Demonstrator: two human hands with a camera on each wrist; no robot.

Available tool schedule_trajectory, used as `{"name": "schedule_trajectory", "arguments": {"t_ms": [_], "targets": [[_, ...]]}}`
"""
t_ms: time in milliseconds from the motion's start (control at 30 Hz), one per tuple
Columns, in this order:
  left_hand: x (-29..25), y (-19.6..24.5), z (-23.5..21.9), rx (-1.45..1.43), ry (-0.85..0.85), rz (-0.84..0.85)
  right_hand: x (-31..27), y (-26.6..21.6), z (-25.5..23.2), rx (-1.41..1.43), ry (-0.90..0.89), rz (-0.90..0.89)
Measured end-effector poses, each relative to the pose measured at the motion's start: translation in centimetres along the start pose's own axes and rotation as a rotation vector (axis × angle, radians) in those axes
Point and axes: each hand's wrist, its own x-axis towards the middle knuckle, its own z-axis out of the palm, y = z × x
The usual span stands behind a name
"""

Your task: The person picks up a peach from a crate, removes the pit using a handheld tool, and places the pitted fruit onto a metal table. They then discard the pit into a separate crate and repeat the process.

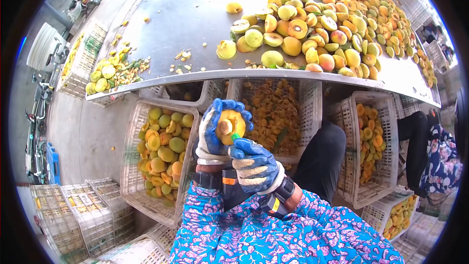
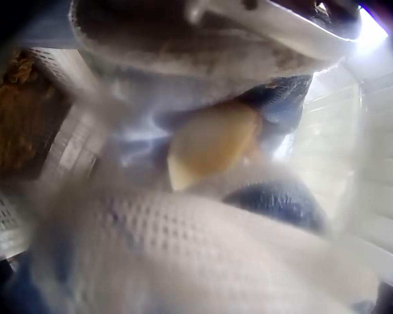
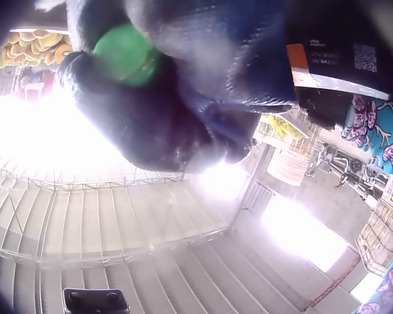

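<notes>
My left hand (image 1: 210, 129), in a blue-and-white work glove, grips a yellow peach (image 1: 237, 122) with its fingers wrapped round the far side. A brownish, pit-like lump shows on the side of the peach facing me. Just below, my gloved right hand (image 1: 256, 166) has its fingers curled round a small green-handled tool (image 3: 124, 55), whose rounded green end pokes out between thumb and finger. The green end lies right at the lower edge of the peach in the head view. The rest of the tool is hidden in the glove. In the left wrist view the peach (image 2: 213, 140) is blurred.
A metal table (image 1: 171, 29) in front bears a large heap of cut peaches (image 1: 337, 24). A crate of peaches (image 1: 127, 166) stands at left, a crate of orange-brown pieces (image 1: 312, 102) under the table edge, another crate (image 1: 388, 166) at right. Another person's sleeve (image 1: 442, 156) shows far right.
</notes>
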Motion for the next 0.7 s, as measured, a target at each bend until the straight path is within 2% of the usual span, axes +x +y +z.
{"name": "schedule_trajectory", "arguments": {"t_ms": [67,267,367,433,500,533,600,700], "targets": [[0.0,-0.2,-0.4,0.073,0.016,-0.014,-0.6,0.0,0.0,-0.021,0.030,-0.019],[0.2,-0.4,0.6,0.208,0.075,-0.033,-1.8,-0.3,1.3,-0.245,0.282,-0.105],[0.2,-0.9,0.7,0.153,0.083,0.056,-1.0,-0.1,0.3,0.000,0.015,-0.035],[0.4,-1.2,-0.2,0.106,0.050,0.145,-0.3,-0.1,0.3,0.009,0.006,-0.043],[0.2,-0.6,-0.2,0.083,-0.014,0.153,0.1,0.0,0.2,0.005,0.032,-0.049],[-0.1,-0.2,0.4,0.001,0.014,0.076,0.4,-0.2,0.0,-0.032,-0.046,-0.001],[-0.9,0.6,2.0,-0.170,0.068,-0.089,0.2,-0.2,0.1,-0.074,0.006,-0.021],[-0.7,0.2,0.3,-0.115,-0.054,-0.107,-0.3,-0.4,0.6,-0.158,0.101,-0.030]]}}
